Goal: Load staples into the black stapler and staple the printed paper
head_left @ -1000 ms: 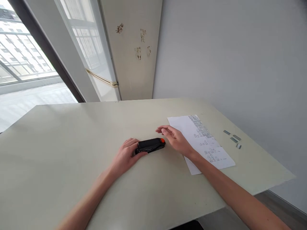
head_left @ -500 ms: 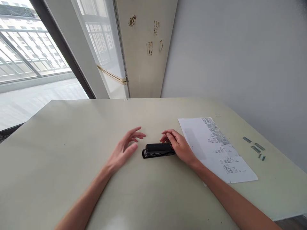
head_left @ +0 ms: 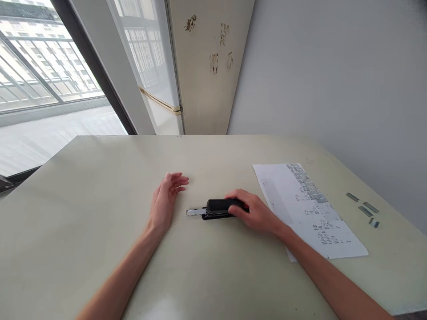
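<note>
A black stapler (head_left: 216, 205) lies on the pale table (head_left: 207, 275), roughly lengthwise across my view. From its left end a metal staple tray (head_left: 196, 212) sticks out. My right hand (head_left: 255, 211) wraps over the stapler's right end, thumb on the near side and fingers on the far side. To the left of the tray, my left hand (head_left: 165, 200) rests on its edge on the table, fingers loosely curved and apart, holding nothing. It does not touch the stapler.
A printed paper sheet (head_left: 280, 191) lies right of the stapler, partly under my right forearm. Several staple strips (head_left: 365, 211) lie farther right. Beyond the table stand a fridge (head_left: 207, 98) and a grey wall (head_left: 316, 80); a window (head_left: 40, 66) is at the left.
The metal tray has slid out of the stapler's left end. My right hand now grips over the stapler's right end. My left hand has drawn back to the left and turned.
</note>
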Demonstrator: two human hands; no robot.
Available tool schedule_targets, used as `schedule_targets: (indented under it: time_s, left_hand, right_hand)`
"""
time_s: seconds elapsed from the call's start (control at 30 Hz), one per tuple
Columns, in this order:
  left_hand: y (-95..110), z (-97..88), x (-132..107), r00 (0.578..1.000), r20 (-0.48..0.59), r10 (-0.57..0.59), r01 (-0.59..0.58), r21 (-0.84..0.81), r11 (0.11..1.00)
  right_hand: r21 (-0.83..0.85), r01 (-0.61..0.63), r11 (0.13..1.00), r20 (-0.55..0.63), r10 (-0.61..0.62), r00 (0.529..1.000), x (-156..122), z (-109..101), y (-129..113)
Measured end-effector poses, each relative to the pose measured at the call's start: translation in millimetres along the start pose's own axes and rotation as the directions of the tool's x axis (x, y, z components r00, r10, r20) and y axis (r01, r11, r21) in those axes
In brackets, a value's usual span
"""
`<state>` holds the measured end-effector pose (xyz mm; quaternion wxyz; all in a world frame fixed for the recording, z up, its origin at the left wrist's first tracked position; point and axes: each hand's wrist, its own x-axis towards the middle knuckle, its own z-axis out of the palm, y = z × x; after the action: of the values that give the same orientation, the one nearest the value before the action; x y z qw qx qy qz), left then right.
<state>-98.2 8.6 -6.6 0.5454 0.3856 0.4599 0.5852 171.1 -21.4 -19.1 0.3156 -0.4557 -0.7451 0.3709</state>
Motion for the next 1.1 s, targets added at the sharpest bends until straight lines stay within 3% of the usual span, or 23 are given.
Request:
schedule_targets:
  time_s: [0.13, 0.23, 0.37, 0.53, 0.7, 0.87, 0.97, 1.1]
  left_hand:
    - [0, -1.0, -1, 1.0, 0.027, -0.009, 0.008, 0.018, 1.0]
    - [0, -1.3, -1, 0.999, 0.034, -0.037, 0.037, -0.001, 0.999]
    - [-3, 3.1, -6, 0.988, 0.023, -0.153, 0.154, -0.229, 0.961]
    - [-8, 16.5, -22, 0.899, 0.164, -0.407, 0.436, -0.44, 0.785]
    - [-9, 26.0, -33, 0.817, 0.298, -0.494, 0.575, -0.483, 0.66]
    - [-11, 23.7, -35, 0.817, 0.307, -0.489, 0.576, -0.488, 0.656]
    - [-13, 22.8, -35, 0.825, 0.306, -0.476, 0.566, -0.458, 0.686]
    - [-15, 25.7, -33, 0.838, 0.257, -0.482, 0.546, -0.425, 0.722]
  right_hand:
    - [-0.116, 0.148, 0.982, 0.062, -0.142, 0.988, -5, 1, -1]
    - [-0.121, 0.243, 0.962, -0.002, -0.245, 0.97, -6, 7, 0]
    - [-0.264, 0.397, 0.879, -0.145, -0.443, 0.885, -8, 13, -1]
    - [-0.482, 0.442, 0.757, -0.216, -0.591, 0.777, -12, 14, -8]
    - [-0.602, 0.441, 0.665, -0.228, -0.673, 0.704, -16, 18, -19]
    - [-0.634, 0.417, 0.652, -0.206, -0.662, 0.721, -19, 23, -11]
    - [-0.595, 0.398, 0.698, -0.24, -0.627, 0.741, -21, 22, -4]
    - [-0.546, 0.371, 0.751, -0.323, -0.597, 0.734, -20, 19, -1]
